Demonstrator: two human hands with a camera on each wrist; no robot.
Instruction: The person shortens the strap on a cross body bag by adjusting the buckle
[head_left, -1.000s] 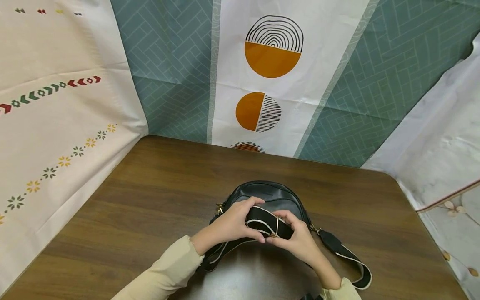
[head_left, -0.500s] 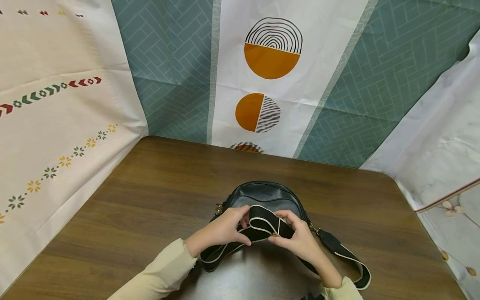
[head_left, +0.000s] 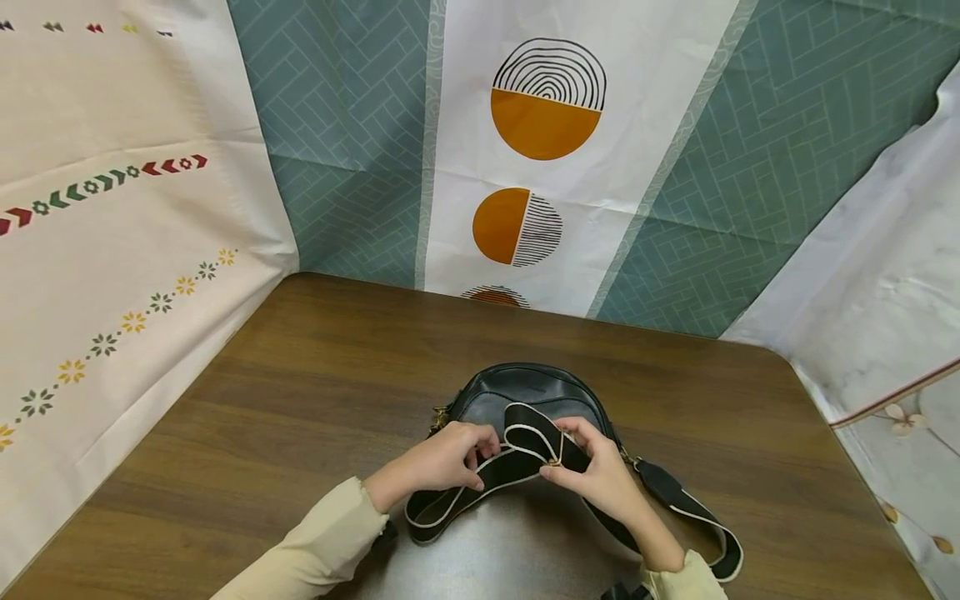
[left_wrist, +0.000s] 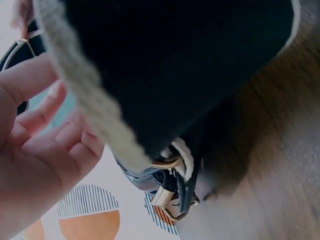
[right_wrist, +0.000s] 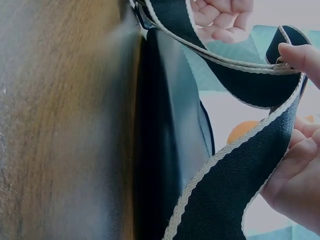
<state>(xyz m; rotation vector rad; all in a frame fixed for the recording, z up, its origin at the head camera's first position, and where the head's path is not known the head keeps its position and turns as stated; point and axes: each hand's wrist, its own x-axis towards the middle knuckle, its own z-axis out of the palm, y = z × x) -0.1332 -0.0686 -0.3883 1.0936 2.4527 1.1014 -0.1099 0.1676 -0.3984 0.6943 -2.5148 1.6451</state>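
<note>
Head view: my left hand (head_left: 450, 457), loosely curled, just quit the strap loop (head_left: 527, 417) fronting the bag (head_left: 525, 382); right hand (head_left: 606, 482) alone pinches it.

We have a brown wood-grain counter (head_left: 337, 367), both far corners rounded. On it: one black bag (head_left: 525, 390), roughly central; we see pale glare just in front. Right-hand run of its white-edged strap (head_left: 693, 507) curves over the wood beside it.
</note>
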